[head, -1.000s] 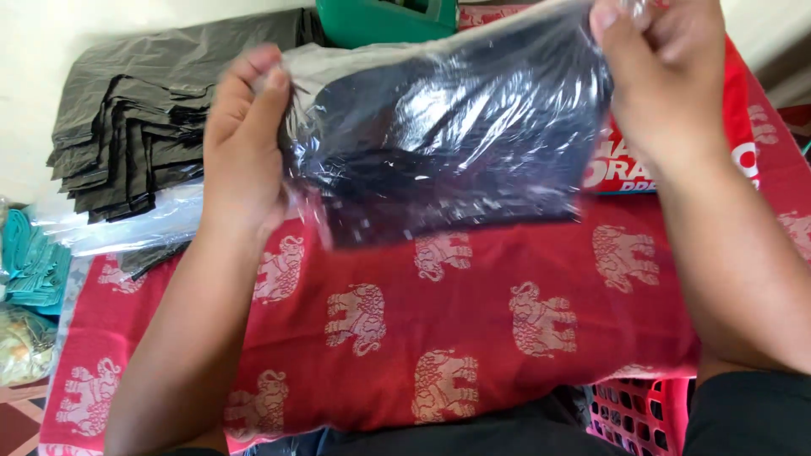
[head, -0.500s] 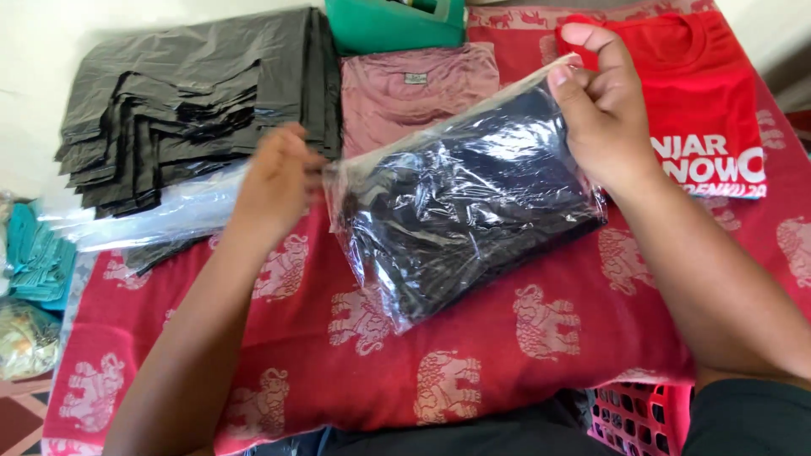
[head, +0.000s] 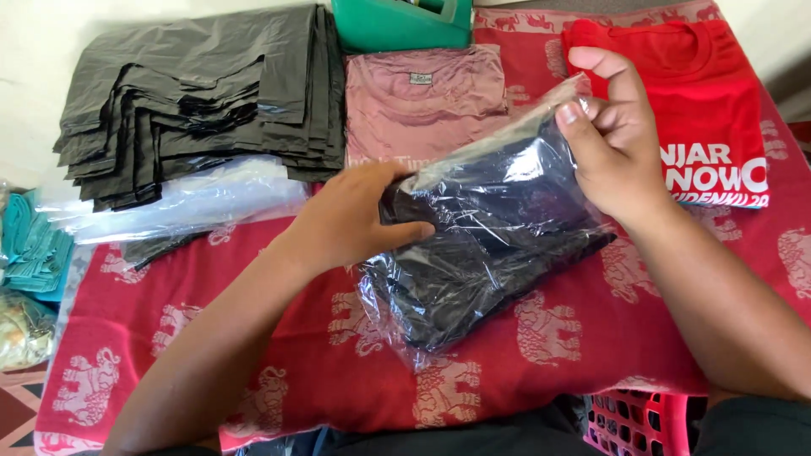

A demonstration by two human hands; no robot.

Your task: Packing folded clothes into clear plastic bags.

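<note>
My left hand (head: 355, 221) presses the bagged dark garment (head: 486, 245) flat at the red cloth's (head: 253, 355) middle, its grip closed on the near edge, while my right hand (head: 612, 139) pinches the bag's open end shut.

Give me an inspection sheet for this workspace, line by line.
Surface: red cloth with elephant pattern, covering the work area.
Job's things: dark folded garment in clear plastic bag, lying on the cloth.
Clutter: stack of dark grey plastic bags; clear bags; pink folded shirt; red printed shirt; green container; teal items.
Hands: left hand on the bag's left edge; right hand pinching its top corner.
Cables: nothing seen.
Surroundings: red basket below the cloth.
</note>
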